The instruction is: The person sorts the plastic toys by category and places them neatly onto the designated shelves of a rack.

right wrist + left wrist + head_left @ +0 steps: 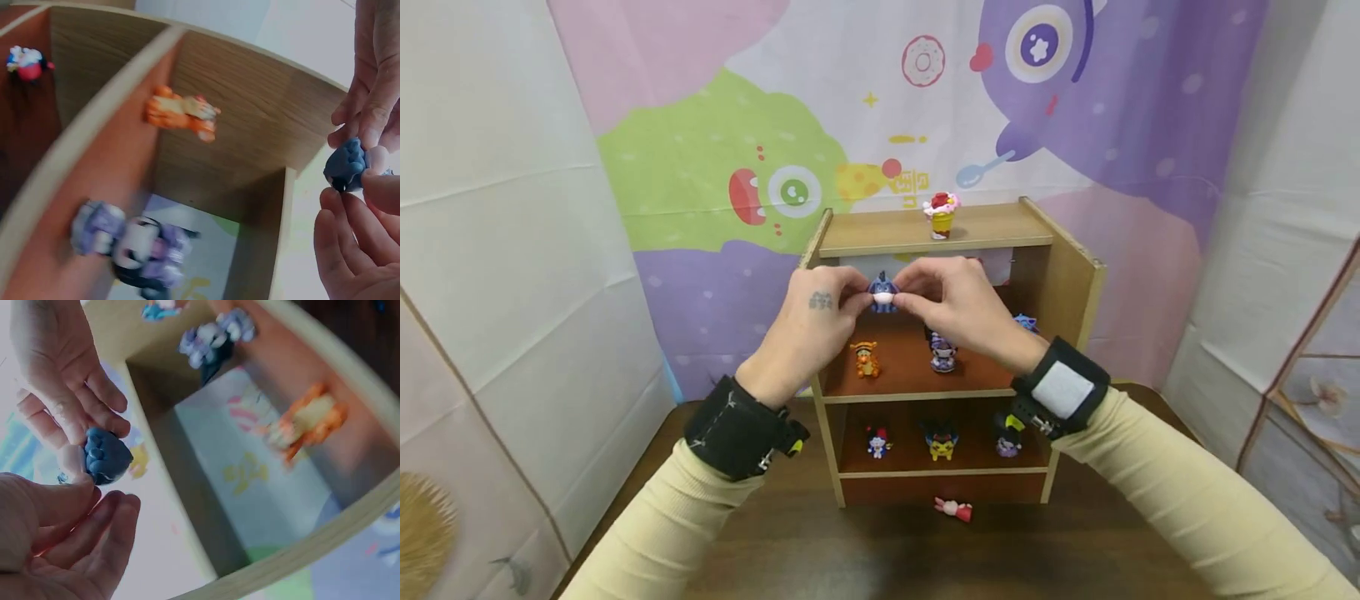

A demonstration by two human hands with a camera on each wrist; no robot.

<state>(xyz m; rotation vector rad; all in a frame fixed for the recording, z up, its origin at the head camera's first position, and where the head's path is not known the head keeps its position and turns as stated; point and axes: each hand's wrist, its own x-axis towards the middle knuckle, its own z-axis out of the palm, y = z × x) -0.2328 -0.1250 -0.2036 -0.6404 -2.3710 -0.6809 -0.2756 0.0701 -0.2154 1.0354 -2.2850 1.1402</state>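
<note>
A small blue donkey figurine (883, 296) with a pale muzzle is held upright in front of the shelf unit, just below its top board. My left hand (823, 317) pinches one side of it between thumb and fingers. On the opposite side, my right hand (962, 304) pinches it too. The left wrist view shows the donkey figurine (106, 456) between both sets of fingertips, as does the right wrist view. Below the hands, an orange tiger figurine (866, 359) and a purple-and-black figurine (943, 352) stand on the middle shelf.
The wooden shelf unit (925, 396) stands on a dark table (820, 542). An ice-cream-cup figure (941, 217) tops it. A blue figurine (1026, 322) is partly hidden behind the right arm. The lower shelf holds a yellow-and-black figurine (941, 442) and others. A pink rabbit figurine (953, 508) lies in front.
</note>
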